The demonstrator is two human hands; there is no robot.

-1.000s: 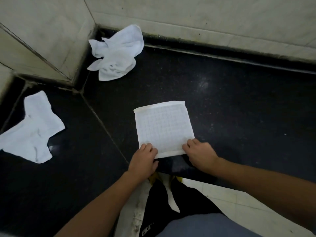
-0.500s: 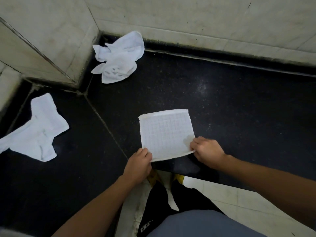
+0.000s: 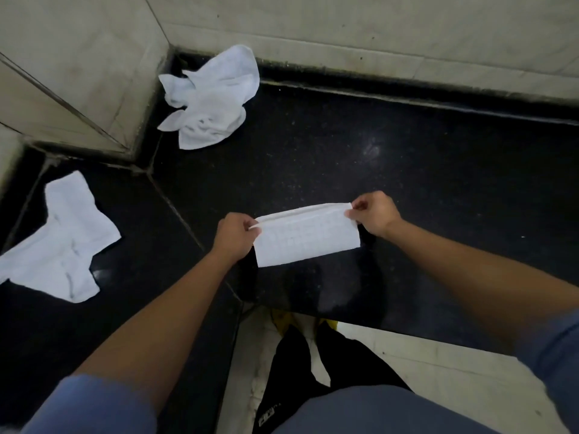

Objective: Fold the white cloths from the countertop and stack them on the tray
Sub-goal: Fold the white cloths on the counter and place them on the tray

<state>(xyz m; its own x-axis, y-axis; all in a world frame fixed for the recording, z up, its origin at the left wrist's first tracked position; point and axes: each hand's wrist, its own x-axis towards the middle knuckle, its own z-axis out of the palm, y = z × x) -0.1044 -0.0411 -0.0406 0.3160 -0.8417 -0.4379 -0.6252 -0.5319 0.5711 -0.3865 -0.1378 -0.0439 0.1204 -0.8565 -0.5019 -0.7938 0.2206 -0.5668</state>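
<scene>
Three white cloths, two hands. The left grip (image 3: 236, 234) and right grip (image 3: 374, 216) each pinch a top corner of the folded cloth (image 3: 305, 239) over the counter (image 3: 407, 170); the corner cloth (image 3: 210, 98) and left cloth (image 3: 62, 242) lie crumpled.

A black, speckled stone tabletop (image 3: 438, 170) fills most of the view. A diagonal seam (image 3: 188, 227) runs across it from its front edge back to a projecting wall corner (image 3: 94, 64) at its left rear. Behind the tabletop rises a wall of pale, stained tiles (image 3: 344, 29), and a dark, grimy joint (image 3: 407, 90) runs where the two meet. A dull glint of light (image 3: 372, 148) lies on the stone near its middle. Below its front edge is a floor of light tiles (image 3: 438, 380).
</scene>
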